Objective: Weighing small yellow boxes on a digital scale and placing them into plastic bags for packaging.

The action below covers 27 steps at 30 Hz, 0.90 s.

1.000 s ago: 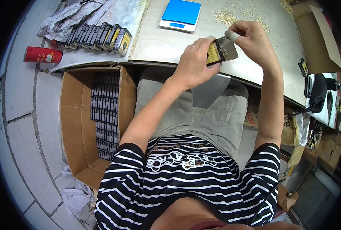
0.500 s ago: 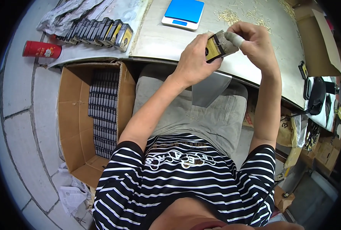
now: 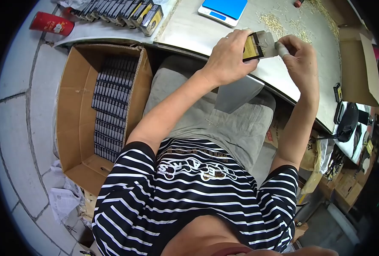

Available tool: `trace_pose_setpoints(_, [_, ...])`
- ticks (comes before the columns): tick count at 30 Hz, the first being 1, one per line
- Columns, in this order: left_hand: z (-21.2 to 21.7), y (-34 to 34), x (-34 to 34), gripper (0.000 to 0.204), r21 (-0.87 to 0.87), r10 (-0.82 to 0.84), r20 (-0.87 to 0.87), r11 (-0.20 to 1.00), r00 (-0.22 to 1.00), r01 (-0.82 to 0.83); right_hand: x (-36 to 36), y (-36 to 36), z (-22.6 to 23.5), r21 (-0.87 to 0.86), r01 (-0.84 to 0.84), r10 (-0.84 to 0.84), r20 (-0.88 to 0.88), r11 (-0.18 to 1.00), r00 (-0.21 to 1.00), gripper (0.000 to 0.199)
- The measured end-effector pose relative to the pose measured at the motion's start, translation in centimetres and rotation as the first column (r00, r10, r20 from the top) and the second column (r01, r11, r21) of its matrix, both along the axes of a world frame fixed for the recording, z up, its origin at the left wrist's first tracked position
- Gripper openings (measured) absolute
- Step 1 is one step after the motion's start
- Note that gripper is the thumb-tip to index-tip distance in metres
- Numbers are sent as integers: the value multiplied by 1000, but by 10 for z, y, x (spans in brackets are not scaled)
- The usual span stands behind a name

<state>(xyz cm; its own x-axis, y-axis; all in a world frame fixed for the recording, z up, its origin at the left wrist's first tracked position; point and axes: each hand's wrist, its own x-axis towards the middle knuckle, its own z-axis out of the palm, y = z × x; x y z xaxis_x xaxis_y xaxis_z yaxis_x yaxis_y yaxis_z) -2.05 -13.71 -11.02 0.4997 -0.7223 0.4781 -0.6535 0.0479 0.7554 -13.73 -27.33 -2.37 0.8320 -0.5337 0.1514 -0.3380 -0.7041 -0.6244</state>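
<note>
My left hand (image 3: 230, 57) is wrapped round a small yellow and black box (image 3: 251, 48), holding it tilted over the table's front edge. The box's end facing right is open, and a pale grey flap (image 3: 269, 50) sticks out of it. A few thin shiny pieces (image 3: 263, 44) show at that opening. With thumb and fingers pinched together, my right hand (image 3: 301, 57) is at the flap's outer edge. One of its fingertips wears a whitish cover.
Small golden pieces (image 3: 298, 32) lie scattered on the table (image 3: 185, 34), near a blue-topped scale (image 3: 223, 10). Similar boxes (image 3: 150, 20) stand in a row at left, beside a red can (image 3: 52, 24). A carton (image 3: 76, 106) below holds stacked boxes. Another carton (image 3: 353, 64) is at right.
The whole view has shifted, and the red can and box row sit higher. My right fingers have drawn from over the box's opening to the flap's outer edge; my left hand keeps its hold.
</note>
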Motion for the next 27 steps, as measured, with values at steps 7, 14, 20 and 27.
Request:
trace_pose_setpoints(7, [2, 0, -2, 55, -29, -39, 44, 999, 998, 41, 8, 15, -10, -113, 51, -14, 308, 992, 951, 10])
trace_pose_setpoints(14, [21, -4, 45, 54, -208, 100, -6, 973, 995, -99, -4, -7, -25, -24, 223, -215, 185, 974, 959, 13])
trace_pose_setpoints(20, [49, -37, 126, 51, 236, 44, 37, 970, 998, -52, -13, 9, -48, 76, 242, -247, 56, 967, 968, 11])
trace_pose_setpoints(27, [45, -70, 131, 51, 498, 68, 240, 848, 968, -183, -17, 4, -69, 158, 206, -229, 144, 966, 963, 10])
